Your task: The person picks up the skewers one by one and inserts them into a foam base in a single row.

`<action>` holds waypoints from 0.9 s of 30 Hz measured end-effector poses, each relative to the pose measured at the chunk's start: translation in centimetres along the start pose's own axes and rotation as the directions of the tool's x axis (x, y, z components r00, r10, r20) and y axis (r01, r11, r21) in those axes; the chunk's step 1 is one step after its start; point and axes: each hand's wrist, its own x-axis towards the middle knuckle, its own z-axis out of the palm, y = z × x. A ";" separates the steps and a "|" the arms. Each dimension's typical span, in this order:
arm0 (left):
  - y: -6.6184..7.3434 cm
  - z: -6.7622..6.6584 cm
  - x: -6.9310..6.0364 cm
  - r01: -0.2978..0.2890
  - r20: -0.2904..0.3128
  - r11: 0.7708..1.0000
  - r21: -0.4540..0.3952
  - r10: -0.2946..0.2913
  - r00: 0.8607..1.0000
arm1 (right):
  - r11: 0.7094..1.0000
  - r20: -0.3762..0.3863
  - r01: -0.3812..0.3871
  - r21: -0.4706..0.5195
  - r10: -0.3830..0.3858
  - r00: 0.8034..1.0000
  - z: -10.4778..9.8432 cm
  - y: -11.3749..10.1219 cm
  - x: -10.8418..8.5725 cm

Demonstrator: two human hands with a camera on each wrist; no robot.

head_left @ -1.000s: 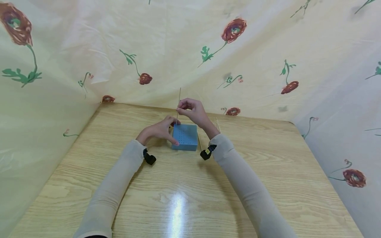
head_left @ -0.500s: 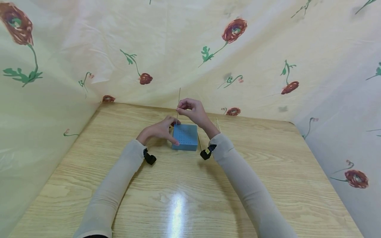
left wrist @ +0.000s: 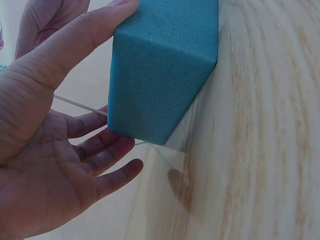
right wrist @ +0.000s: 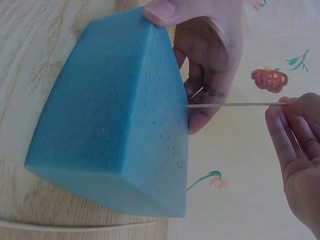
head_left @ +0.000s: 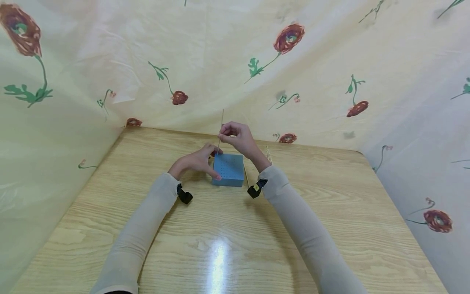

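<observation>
A blue foam block (head_left: pixel 228 167) with many small holes in its top sits on the table. My left hand (head_left: pixel 198 160) holds it at the left side, thumb on the near edge and fingers at the far edge. Between thumb and fingertips, my right hand (head_left: pixel 238 136) pinches a thin wooden skewer (head_left: pixel 222 118) that stands nearly upright. In the right wrist view the lower end of the skewer (right wrist: pixel 230 105) meets the holed face by the far left corner. How deep it sits cannot be seen.
Several more skewers (head_left: pixel 269 153) lie right of the block, partly hidden under the right forearm. One skewer (head_left: pixel 246 173) lies close along its right side. A flowered curtain (head_left: pixel 220 61) hangs behind the wooden table (head_left: pixel 176 237) and at both sides.
The skewer's upper end has shifted very slightly to the right. Both hands and the block stay in place.
</observation>
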 end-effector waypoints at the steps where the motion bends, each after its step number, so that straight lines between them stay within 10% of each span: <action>1: 0.0 0.0 0.0 0.000 0.000 1.000 -0.001 0.000 1.000 | 1.000 -0.001 0.004 -0.004 -0.004 1.000 0.0 0.0 0.0; 27: -0.2 0.2 0.2 0.017 -0.008 1.000 0.004 -0.017 1.000 | 0.980 0.025 -0.016 -0.199 0.021 0.999 -4.6 -1.1 -1.7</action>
